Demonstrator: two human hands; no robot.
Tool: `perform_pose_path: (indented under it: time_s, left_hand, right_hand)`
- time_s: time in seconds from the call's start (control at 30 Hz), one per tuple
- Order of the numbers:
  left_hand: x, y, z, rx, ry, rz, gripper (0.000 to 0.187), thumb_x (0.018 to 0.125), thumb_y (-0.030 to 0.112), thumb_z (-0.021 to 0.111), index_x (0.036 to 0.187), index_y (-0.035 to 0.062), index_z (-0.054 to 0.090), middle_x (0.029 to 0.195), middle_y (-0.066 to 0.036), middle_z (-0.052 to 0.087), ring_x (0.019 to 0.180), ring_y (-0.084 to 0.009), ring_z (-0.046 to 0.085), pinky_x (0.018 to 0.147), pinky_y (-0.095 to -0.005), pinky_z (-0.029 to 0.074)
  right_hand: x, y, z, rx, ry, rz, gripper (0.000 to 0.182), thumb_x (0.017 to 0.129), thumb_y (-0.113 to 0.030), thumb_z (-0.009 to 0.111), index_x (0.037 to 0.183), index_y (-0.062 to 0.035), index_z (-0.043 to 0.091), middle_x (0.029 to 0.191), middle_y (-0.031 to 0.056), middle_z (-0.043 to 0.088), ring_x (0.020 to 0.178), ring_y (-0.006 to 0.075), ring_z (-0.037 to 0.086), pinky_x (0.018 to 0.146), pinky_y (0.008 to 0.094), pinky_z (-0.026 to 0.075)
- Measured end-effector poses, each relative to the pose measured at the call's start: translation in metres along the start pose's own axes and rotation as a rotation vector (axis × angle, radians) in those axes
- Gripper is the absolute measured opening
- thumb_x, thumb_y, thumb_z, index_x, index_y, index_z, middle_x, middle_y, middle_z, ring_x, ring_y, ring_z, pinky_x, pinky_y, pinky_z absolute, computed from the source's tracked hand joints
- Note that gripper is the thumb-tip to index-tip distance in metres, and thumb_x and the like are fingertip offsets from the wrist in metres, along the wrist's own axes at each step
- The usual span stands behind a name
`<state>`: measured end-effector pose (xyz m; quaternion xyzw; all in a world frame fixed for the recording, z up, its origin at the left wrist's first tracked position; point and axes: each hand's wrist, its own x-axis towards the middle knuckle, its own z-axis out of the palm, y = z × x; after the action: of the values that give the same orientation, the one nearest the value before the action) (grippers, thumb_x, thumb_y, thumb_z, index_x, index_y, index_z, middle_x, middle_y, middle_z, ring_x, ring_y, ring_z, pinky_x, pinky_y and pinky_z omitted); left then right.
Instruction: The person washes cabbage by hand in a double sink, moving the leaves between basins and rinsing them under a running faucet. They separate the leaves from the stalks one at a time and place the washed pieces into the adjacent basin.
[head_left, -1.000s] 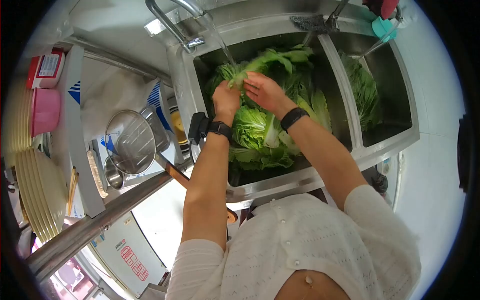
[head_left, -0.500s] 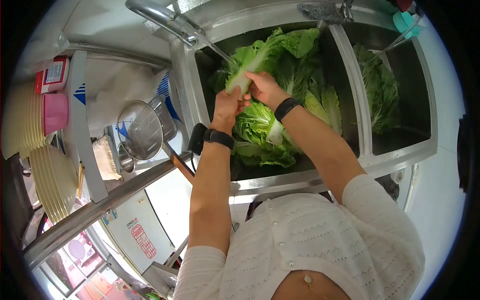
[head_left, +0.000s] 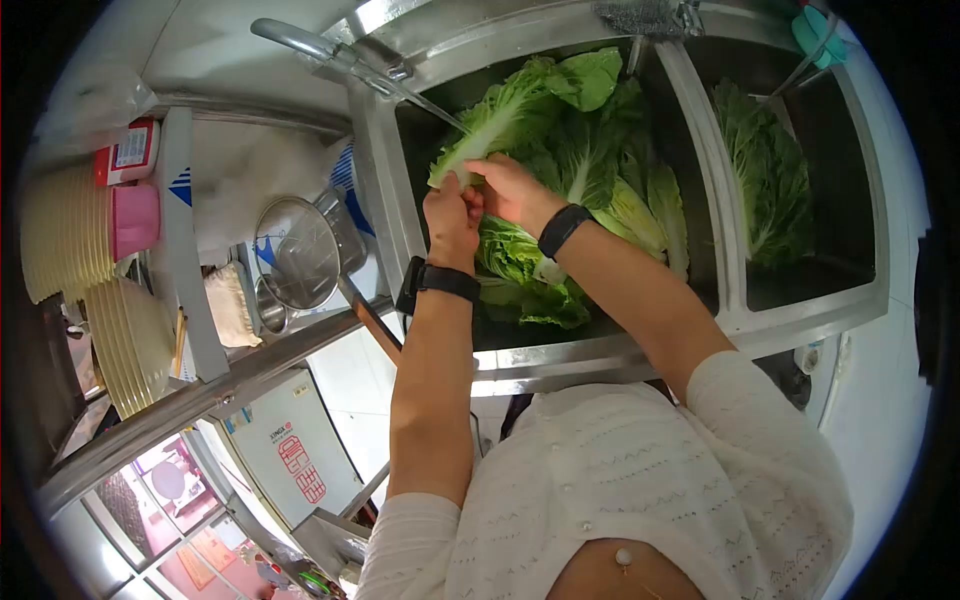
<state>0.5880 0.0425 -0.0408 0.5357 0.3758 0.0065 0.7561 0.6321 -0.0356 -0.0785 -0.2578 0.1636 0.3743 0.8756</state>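
My left hand (head_left: 453,218) grips the pale base of a long green cabbage leaf (head_left: 495,125) over the left sink basin. My right hand (head_left: 510,190) is closed on the same leaf beside it, thumb lying along the white rib. The frilly upper part of the leaf points away from me, up and to the right. From the faucet (head_left: 290,38), a thin stream of water runs down to the leaf. Several more cabbage leaves (head_left: 635,220) lie in the basin below and to the right of my hands, partly hidden by my right forearm.
A steel divider (head_left: 700,150) separates the right basin, where more green leaves (head_left: 765,180) lie. On the left, a shelf holds a mesh strainer (head_left: 298,252), a pink container (head_left: 135,220) and stacked plates (head_left: 125,340). A dark scrubber (head_left: 635,18) sits on the sink's back edge.
Both hands have shifted left and slightly toward me with the leaf, whose base now sits nearer the basin's left wall. The leaf is more fully spread to view.
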Motion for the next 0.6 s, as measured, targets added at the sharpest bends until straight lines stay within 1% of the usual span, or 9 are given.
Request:
perform_pose_path:
  time_s: [0.1, 0.17, 0.27, 0.3, 0.37, 0.43, 0.5, 0.57, 0.6]
  left_hand:
    - [-0.01, 0.007, 0.005, 0.068, 0.06, 0.074, 0.022, 0.087, 0.026, 0.04, 0.082, 0.0055, 0.047, 0.051, -0.003, 0.047, 0.04, -0.0105, 0.042, 0.036, -0.0211, 0.032]
    - [-0.018, 0.004, 0.006, 0.361, -0.044, 0.125, 0.026, 0.087, 0.03, 0.039, 0.082, 0.005, 0.046, 0.052, -0.002, 0.049, 0.039, -0.0103, 0.042, 0.035, -0.0208, 0.032]
    - [-0.013, 0.0, -0.017, 0.433, 0.057, 0.148, 0.025, 0.085, 0.028, 0.041, 0.08, 0.0043, 0.047, 0.053, -0.002, 0.049, 0.039, -0.0108, 0.045, 0.036, -0.0211, 0.033]
    - [-0.014, 0.003, -0.025, 0.414, 0.14, 0.146, 0.022, 0.084, 0.026, 0.042, 0.08, 0.0039, 0.046, 0.052, -0.002, 0.049, 0.04, -0.0109, 0.045, 0.036, -0.0212, 0.033]
    - [-0.006, -0.009, -0.051, 0.469, 0.114, 0.149, 0.019, 0.081, 0.021, 0.045, 0.082, 0.002, 0.047, 0.056, -0.004, 0.049, 0.043, -0.0102, 0.046, 0.038, -0.022, 0.035]
    - [0.01, -0.032, -0.074, 0.922, 0.042, 0.334, 0.017, 0.079, 0.016, 0.048, 0.084, 0.0001, 0.048, 0.06, -0.005, 0.05, 0.048, -0.0093, 0.048, 0.039, -0.0228, 0.035]
    - [0.002, -0.034, -0.059, 0.761, 0.126, 0.307, 0.018, 0.077, 0.016, 0.053, 0.083, -0.0009, 0.05, 0.064, -0.004, 0.05, 0.052, -0.0096, 0.047, 0.041, -0.0241, 0.036]
    - [-0.011, -0.023, -0.038, 0.097, -0.185, 0.063, 0.024, 0.074, 0.019, 0.057, 0.085, -0.0017, 0.05, 0.066, -0.004, 0.051, 0.053, -0.0108, 0.047, 0.044, -0.0258, 0.037]
    - [-0.009, -0.028, -0.036, 0.081, -0.182, 0.061, 0.024, 0.074, 0.019, 0.057, 0.085, -0.0017, 0.05, 0.066, -0.004, 0.051, 0.053, -0.0108, 0.047, 0.044, -0.0258, 0.037]
  right_hand:
    - [0.002, -0.005, 0.0, -0.024, 0.054, -0.061, 0.02, 0.075, -0.008, 0.054, 0.09, -0.0009, 0.044, 0.082, 0.0107, 0.049, 0.065, 0.0241, 0.051, 0.043, 0.0337, 0.041]
    - [0.001, -0.011, 0.005, -0.091, 0.121, -0.085, 0.022, 0.075, -0.008, 0.053, 0.093, -0.0005, 0.043, 0.083, 0.0113, 0.049, 0.065, 0.0246, 0.05, 0.042, 0.0341, 0.041]
    - [-0.009, 0.002, 0.03, -0.269, 0.279, 0.046, 0.031, 0.075, -0.009, 0.054, 0.1, 0.001, 0.04, 0.091, 0.0127, 0.051, 0.079, 0.0231, 0.052, 0.057, 0.0339, 0.045]
    - [-0.011, 0.008, 0.03, -0.27, 0.279, 0.047, 0.031, 0.075, -0.009, 0.054, 0.1, 0.001, 0.04, 0.091, 0.0127, 0.051, 0.079, 0.0231, 0.052, 0.057, 0.0339, 0.045]
    - [-0.007, 0.028, 0.022, -0.359, 0.184, -0.03, 0.03, 0.075, -0.009, 0.055, 0.1, 0.0002, 0.041, 0.091, 0.0122, 0.051, 0.082, 0.021, 0.051, 0.063, 0.0335, 0.044]
    - [0.006, 0.036, -0.012, -0.529, 0.101, -0.099, 0.023, 0.075, -0.008, 0.055, 0.096, -0.003, 0.047, 0.087, 0.0075, 0.054, 0.077, 0.0165, 0.053, 0.06, 0.03, 0.045]
    - [-0.006, 0.031, -0.025, -0.676, 0.116, -0.117, 0.022, 0.075, -0.01, 0.055, 0.094, -0.0018, 0.047, 0.084, 0.0083, 0.053, 0.073, 0.0152, 0.052, 0.059, 0.0285, 0.043]
    - [-0.039, 0.017, -0.017, -0.891, 0.1, -0.119, 0.023, 0.075, -0.011, 0.055, 0.094, -0.0007, 0.046, 0.083, 0.0087, 0.052, 0.072, 0.0143, 0.05, 0.058, 0.028, 0.042]
    - [-0.051, 0.013, -0.012, -1.093, 0.076, -0.121, 0.025, 0.075, -0.013, 0.056, 0.093, 0.0004, 0.045, 0.082, 0.009, 0.052, 0.071, 0.0133, 0.049, 0.058, 0.0275, 0.041]
